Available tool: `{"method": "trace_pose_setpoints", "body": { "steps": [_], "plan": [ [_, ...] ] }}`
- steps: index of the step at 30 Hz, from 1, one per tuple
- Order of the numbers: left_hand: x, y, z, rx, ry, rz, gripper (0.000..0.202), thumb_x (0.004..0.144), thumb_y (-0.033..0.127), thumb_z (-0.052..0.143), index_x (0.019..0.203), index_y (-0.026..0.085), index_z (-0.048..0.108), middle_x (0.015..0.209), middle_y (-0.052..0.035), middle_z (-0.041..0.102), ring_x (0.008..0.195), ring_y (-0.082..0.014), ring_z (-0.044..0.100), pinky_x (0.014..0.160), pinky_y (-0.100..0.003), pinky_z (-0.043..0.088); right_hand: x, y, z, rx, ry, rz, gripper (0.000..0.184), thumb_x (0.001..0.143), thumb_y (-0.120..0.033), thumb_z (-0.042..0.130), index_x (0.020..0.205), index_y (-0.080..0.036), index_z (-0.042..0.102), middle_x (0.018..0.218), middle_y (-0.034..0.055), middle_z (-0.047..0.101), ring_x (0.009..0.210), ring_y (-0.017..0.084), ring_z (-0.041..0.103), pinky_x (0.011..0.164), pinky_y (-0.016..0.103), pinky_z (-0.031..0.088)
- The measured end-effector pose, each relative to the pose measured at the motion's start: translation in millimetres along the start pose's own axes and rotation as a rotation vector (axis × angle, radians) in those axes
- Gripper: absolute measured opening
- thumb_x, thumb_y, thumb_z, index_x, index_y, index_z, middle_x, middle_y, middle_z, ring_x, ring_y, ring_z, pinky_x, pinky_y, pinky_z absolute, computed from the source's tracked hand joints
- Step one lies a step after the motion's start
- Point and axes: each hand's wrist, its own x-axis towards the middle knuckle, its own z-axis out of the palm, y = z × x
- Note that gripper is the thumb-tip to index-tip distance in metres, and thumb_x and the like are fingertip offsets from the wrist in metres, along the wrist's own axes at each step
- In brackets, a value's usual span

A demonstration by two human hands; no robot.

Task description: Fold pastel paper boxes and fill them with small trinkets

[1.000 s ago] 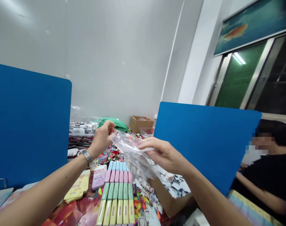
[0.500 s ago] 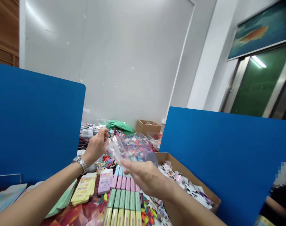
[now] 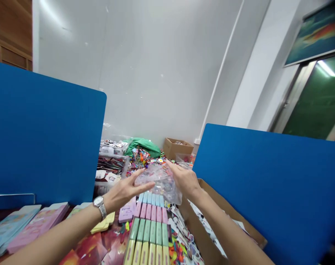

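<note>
A crumpled clear plastic bag (image 3: 163, 184) is between my two hands, above the far end of rows of small boxes. My left hand (image 3: 128, 189) is at the bag's left side, thumb and fingers spread apart. On the other side my right hand (image 3: 185, 180) has its fingers stretched along the bag, which hangs against its palm side; its thumb is hidden. Beneath are the boxes in blue, pink, green (image 3: 146, 232) and yellow. A purple card pack (image 3: 127, 211) lies left of them, with yellow cards (image 3: 103, 222) nearby.
Blue partitions stand at left (image 3: 46, 140) and right (image 3: 266, 184). An open carton (image 3: 230, 213) of cut-outs flanks my right forearm. Pink card stacks (image 3: 40, 226) lie at left. Behind are colourful trinkets, a green bag (image 3: 142, 146) and a small carton (image 3: 178, 149).
My left hand has gone from pinching the bag's edge to spread fingers, moving lower and right. My right hand has risen. The bag is now more crumpled, and the view has shifted.
</note>
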Motion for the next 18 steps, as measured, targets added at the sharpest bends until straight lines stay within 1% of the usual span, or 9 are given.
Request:
{"method": "trace_pose_setpoints", "body": {
  "steps": [2, 4, 5, 7, 10, 12, 14, 16, 18],
  "plan": [
    [-1, 9, 2.1, 0.056, -0.113, 0.039, 0.084, 0.075, -0.009, 0.036, 0.139, 0.045, 0.039, 0.153, -0.0106, 0.034, 0.073, -0.0095, 0.065, 0.065, -0.026, 0.054, 4, -2, 1, 0.031, 0.041, 0.009, 0.057, 0.089, -0.008, 0.043, 0.144, -0.019, 0.044, 0.132, 0.0099, 0.063, 0.102, 0.025, 0.069, 0.077, 0.032, 0.057],
    [1, 13, 5.3, 0.076, -0.185, -0.055, 0.086, 0.072, -0.01, 0.036, 0.141, 0.042, 0.038, 0.156, -0.0123, 0.03, 0.068, -0.0099, 0.064, 0.059, -0.025, 0.053, 5, -7, 1, 0.081, 0.077, -0.01, 0.058, 0.091, -0.009, 0.043, 0.147, -0.022, 0.04, 0.132, 0.0093, 0.062, 0.102, 0.023, 0.068, 0.081, 0.032, 0.057],
    [2, 14, 7.1, 0.062, -0.196, -0.118, 0.084, 0.072, -0.008, 0.037, 0.142, 0.039, 0.038, 0.156, -0.0132, 0.031, 0.068, -0.011, 0.065, 0.058, -0.025, 0.053, 4, -9, 1, 0.109, 0.091, -0.031, 0.059, 0.091, -0.009, 0.043, 0.148, -0.024, 0.038, 0.134, 0.0085, 0.061, 0.102, 0.021, 0.068, 0.082, 0.031, 0.057],
    [4, 12, 10.0, 0.019, -0.186, -0.22, 0.083, 0.073, -0.005, 0.038, 0.147, 0.031, 0.031, 0.154, -0.0149, 0.035, 0.076, -0.0151, 0.067, 0.063, -0.028, 0.054, 1, -11, 1, 0.158, 0.122, -0.088, 0.059, 0.092, -0.011, 0.045, 0.147, -0.029, 0.038, 0.14, 0.0082, 0.054, 0.103, 0.02, 0.067, 0.084, 0.031, 0.056],
    [7, 9, 11.8, -0.001, -0.159, -0.275, 0.09, 0.073, -0.004, 0.037, 0.153, 0.022, 0.009, 0.155, -0.0173, 0.033, 0.088, -0.0188, 0.068, 0.071, -0.031, 0.055, -7, -11, 2, 0.192, 0.192, -0.207, 0.046, 0.091, -0.015, 0.052, 0.133, -0.033, 0.055, 0.153, 0.0083, 0.036, 0.107, 0.022, 0.063, 0.093, 0.041, 0.053],
    [8, 10, 12.1, 0.044, -0.164, -0.278, 0.093, 0.072, -0.003, 0.037, 0.154, 0.021, -0.001, 0.157, -0.019, 0.03, 0.084, -0.0195, 0.069, 0.067, -0.031, 0.055, -12, -12, 3, 0.167, 0.25, -0.27, 0.034, 0.09, -0.017, 0.057, 0.119, -0.034, 0.064, 0.157, 0.0061, 0.027, 0.12, 0.026, 0.055, 0.104, 0.051, 0.044],
    [9, 14, 12.1, 0.108, -0.173, -0.262, 0.095, 0.072, -0.003, 0.036, 0.154, 0.021, -0.007, 0.157, -0.021, 0.028, 0.075, -0.0188, 0.069, 0.059, -0.029, 0.053, -13, -15, 5, 0.111, 0.291, -0.288, 0.029, 0.089, -0.018, 0.06, 0.111, -0.035, 0.069, 0.158, 0.003, 0.025, 0.137, 0.032, 0.037, 0.111, 0.06, 0.029],
    [11, 20, 11.8, 0.165, -0.189, -0.227, 0.098, 0.07, -0.006, 0.034, 0.153, 0.02, -0.01, 0.156, -0.0232, 0.028, 0.068, -0.0172, 0.068, 0.052, -0.027, 0.051, -11, -19, 9, 0.053, 0.297, -0.239, 0.028, 0.088, -0.021, 0.063, 0.109, -0.038, 0.07, 0.157, 0.0008, 0.028, 0.144, 0.034, 0.023, 0.113, 0.065, 0.019],
    [13, 25, 10.8, 0.2, -0.204, -0.187, 0.1, 0.067, -0.008, 0.032, 0.153, 0.019, -0.013, 0.155, -0.0246, 0.028, 0.065, -0.0165, 0.068, 0.048, -0.026, 0.049, -8, -23, 16, 0.012, 0.291, -0.164, 0.025, 0.088, -0.025, 0.065, 0.106, -0.039, 0.071, 0.156, -0.0001, 0.03, 0.146, 0.035, 0.017, 0.112, 0.066, 0.015]
  ]
}}
